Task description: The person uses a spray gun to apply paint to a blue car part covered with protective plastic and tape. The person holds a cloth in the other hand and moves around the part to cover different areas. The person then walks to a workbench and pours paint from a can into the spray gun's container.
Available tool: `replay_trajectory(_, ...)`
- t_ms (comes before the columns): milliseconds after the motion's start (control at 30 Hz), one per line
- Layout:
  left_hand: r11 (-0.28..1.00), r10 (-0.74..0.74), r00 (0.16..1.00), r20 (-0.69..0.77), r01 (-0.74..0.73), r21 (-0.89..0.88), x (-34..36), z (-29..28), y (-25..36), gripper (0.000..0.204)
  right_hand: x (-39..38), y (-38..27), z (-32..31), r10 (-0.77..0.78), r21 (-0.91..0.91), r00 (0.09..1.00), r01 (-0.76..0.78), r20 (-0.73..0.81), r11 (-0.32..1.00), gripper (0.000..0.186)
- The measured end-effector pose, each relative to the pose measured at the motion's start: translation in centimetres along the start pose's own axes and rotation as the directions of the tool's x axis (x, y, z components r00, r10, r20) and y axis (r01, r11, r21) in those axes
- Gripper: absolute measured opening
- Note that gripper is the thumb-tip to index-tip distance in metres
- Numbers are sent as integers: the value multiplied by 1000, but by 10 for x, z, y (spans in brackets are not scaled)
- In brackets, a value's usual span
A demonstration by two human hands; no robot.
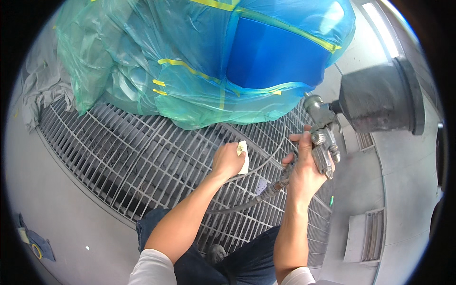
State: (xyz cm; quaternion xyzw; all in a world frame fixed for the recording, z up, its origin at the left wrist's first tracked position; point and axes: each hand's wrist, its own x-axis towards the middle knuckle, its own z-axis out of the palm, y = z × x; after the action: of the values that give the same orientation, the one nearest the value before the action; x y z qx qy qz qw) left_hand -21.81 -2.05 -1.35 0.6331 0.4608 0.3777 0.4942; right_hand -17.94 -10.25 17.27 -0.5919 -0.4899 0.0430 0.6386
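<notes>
My right hand is wrapped round the grip of a metal spray gun, held up at the right. A dark grey paint cup is fixed to the gun and juts out to the right. From the grip's base an air hose runs down and left. Closed around a pale yellowish cloth, my left hand hovers over the floor grating. Ahead of both hands stands a blue painted panel, framed by green masking film and yellow tape.
Metal floor grating lies beneath me. Crumpled grey sheeting is at the far left. A dark cloth and a yellow tape roll rest on the floor at lower left. A wall with louvred vents rises on the right.
</notes>
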Motion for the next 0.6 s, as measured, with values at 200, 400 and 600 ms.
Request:
replay_trajectory(200,1000,-4,999,54,5,-12,4,4,-5,27,4,-15,3,-50,-18,967,56,251,998,26)
replay_trajectory(400,1000,-18,999,43,19,-1,3,0,-5,26,25,-17,-7,-104,-62,982,115,157,991,26)
replay_trajectory(600,999,-42,998,36,41,21,1,-1,-4,25,19,-19,-11,-78,63,994,74,72,995,23)
